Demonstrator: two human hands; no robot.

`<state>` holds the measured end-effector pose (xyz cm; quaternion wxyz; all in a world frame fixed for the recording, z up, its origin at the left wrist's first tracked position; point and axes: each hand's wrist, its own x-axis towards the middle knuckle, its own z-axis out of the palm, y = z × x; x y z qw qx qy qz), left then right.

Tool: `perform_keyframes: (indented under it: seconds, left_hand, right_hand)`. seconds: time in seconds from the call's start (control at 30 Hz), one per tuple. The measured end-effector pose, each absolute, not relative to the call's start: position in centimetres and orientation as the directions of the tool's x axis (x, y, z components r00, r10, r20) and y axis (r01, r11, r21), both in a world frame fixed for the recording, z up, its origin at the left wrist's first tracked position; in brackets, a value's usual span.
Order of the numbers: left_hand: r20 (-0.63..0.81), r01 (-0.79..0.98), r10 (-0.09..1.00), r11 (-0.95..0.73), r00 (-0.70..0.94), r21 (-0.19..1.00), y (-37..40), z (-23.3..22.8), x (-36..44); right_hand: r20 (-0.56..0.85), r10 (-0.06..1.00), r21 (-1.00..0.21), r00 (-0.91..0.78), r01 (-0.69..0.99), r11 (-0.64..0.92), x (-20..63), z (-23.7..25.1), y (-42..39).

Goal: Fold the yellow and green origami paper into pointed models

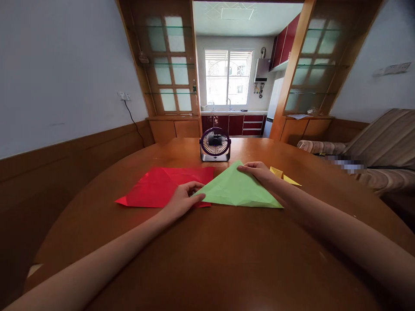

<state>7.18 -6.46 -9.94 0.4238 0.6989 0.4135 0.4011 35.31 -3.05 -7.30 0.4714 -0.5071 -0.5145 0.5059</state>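
We sit at a round wooden table (207, 259) in a room with wood-panelled walls, glass-fronted cabinets on both sides and a kitchen with a window beyond the opening ahead. A striped sofa (372, 142) stands to the right. A small purple desk fan (215, 144) sits upright at the far side of the table.

In front of us lies a green paper (238, 190), folded into a triangle with its peak pointing toward the fan. Our left hand (183, 201) presses flat on the triangle's left corner, fingers spread, gripping nothing. Our right hand (259, 171) pinches the paper at its peak. The green paper overlaps the edge of a red paper (162, 185) lying flat to the left; a yellow paper (285, 176) peeks out behind our right wrist.

We judge that we are flattening a fold. The next move would call for holding the corners aligned while running a finger firmly along the crease.
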Motion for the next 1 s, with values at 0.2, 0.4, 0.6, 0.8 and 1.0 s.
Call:
perform_keyframes:
  seconds: [0.2, 0.4, 0.6, 0.8, 1.0]
  left_hand:
    - [0.265, 0.505, 0.906, -0.406, 0.329, 0.762, -6.4, -9.6, 6.9]
    - [0.315, 0.805, 0.881, -0.458, 0.354, 0.377, -6.3, -9.6, 6.5]
    - [0.394, 0.883, 0.836, -0.455, 0.382, 0.111, -5.5, -9.9, 5.9]
    - [0.468, 0.789, 0.724, -0.609, 0.507, 0.087, -5.3, -10.7, 6.7]
    - [0.333, 0.601, 0.64, -0.767, 0.693, 0.225, -4.6, -9.6, 10.8]
  right_hand:
    - [0.034, 0.996, -0.977, -0.085, 0.208, 0.051, 35.1, -8.8, -2.3]
    - [0.18, 0.969, -0.79, -0.167, 0.563, 0.243, 34.2, -10.8, -0.2]
    - [0.32, 0.921, -0.627, -0.22, 0.68, 0.38, 33.0, -11.1, 0.9]
    - [0.401, 0.886, -0.502, -0.234, 0.753, 0.426, 32.9, -11.6, 0.6]
    - [0.455, 0.865, -0.475, -0.211, 0.764, 0.436, 33.1, -12.2, 0.8]
